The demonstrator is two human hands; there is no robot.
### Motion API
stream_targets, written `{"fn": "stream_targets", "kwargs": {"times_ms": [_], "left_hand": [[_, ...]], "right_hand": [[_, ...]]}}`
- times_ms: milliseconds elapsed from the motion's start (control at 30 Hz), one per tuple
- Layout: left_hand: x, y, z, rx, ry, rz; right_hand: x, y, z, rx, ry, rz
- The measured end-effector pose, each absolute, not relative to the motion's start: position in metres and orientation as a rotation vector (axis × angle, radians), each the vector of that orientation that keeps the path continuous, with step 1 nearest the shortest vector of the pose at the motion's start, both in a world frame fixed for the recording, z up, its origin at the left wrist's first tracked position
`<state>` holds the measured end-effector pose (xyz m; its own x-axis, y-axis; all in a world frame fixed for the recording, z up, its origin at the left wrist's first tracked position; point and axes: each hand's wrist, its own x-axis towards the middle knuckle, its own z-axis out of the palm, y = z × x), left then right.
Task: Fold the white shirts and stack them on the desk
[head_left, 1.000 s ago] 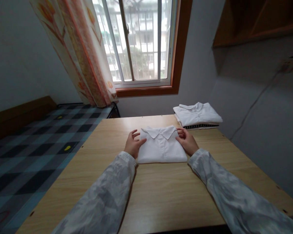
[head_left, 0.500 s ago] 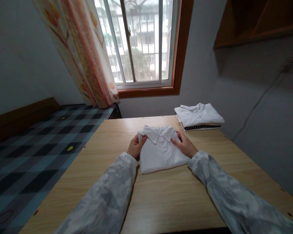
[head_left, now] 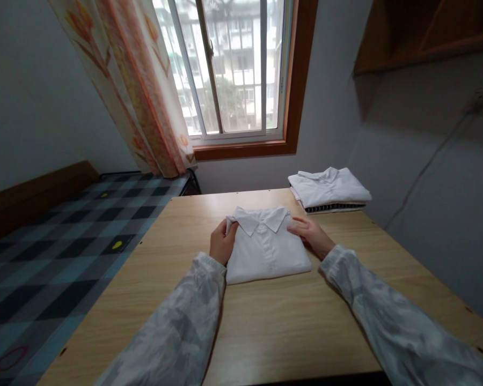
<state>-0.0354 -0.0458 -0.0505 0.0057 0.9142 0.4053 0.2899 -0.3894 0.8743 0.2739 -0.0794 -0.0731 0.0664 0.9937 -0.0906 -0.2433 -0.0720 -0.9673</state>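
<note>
A folded white shirt [head_left: 265, 252] lies flat on the wooden table [head_left: 273, 321], its pointed collar at the far edge and its button placket down the middle. At the shirt's left upper corner, my left hand [head_left: 224, 241] pinches the fabric between thumb and fingers. On the opposite side, my right hand [head_left: 312, 235] rests at the right edge with its fingers together over the cloth; whether fabric is between thumb and fingers is hard to see.
A stack of folded clothes [head_left: 330, 187], white on top, sits at the table's far right corner. Left of the table is a bed with a checked cover [head_left: 84, 241]. A curtain [head_left: 145, 107] hangs beside the window, and a shelf [head_left: 426, 37] juts from the right wall.
My right hand has shifted slightly right, away from the collar, and its grip looks looser. The shirt has moved a little left and its front edge lies straighter. My left hand keeps its hold.
</note>
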Motion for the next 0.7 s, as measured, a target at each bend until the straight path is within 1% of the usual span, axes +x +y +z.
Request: {"fn": "stream_targets", "kwargs": {"times_ms": [100,167,233,300,367,433,567,700], "left_hand": [[-0.036,-0.05,-0.049,1.773,1.251,1.412],[-0.035,-0.051,-0.048,1.794,1.266,1.414],[-0.034,-0.051,-0.048,1.786,1.284,1.413],[-0.032,-0.051,-0.048,1.735,1.272,1.414],[-0.03,-0.049,-0.05,1.642,1.231,1.431],[-0.029,-0.047,-0.052,1.538,1.192,1.452],[-0.029,-0.044,-0.055,1.432,1.181,1.417],[-0.03,-0.045,-0.053,1.463,1.204,1.373]], "right_hand": [[0.275,-0.087,-0.071,-1.129,-1.023,1.558],[0.275,-0.089,-0.073,-1.11,-1.103,1.541],[0.273,-0.088,-0.076,-1.134,-1.167,1.379],[0.272,-0.084,-0.075,-1.168,-1.225,1.14],[0.274,-0.08,-0.069,-1.198,-1.292,0.91],[0.281,-0.075,-0.057,-1.199,-1.378,0.751],[0.309,-0.055,-0.022,-1.135,-1.489,0.643],[0.349,-0.015,0.024,-1.096,-1.452,0.583]]}}
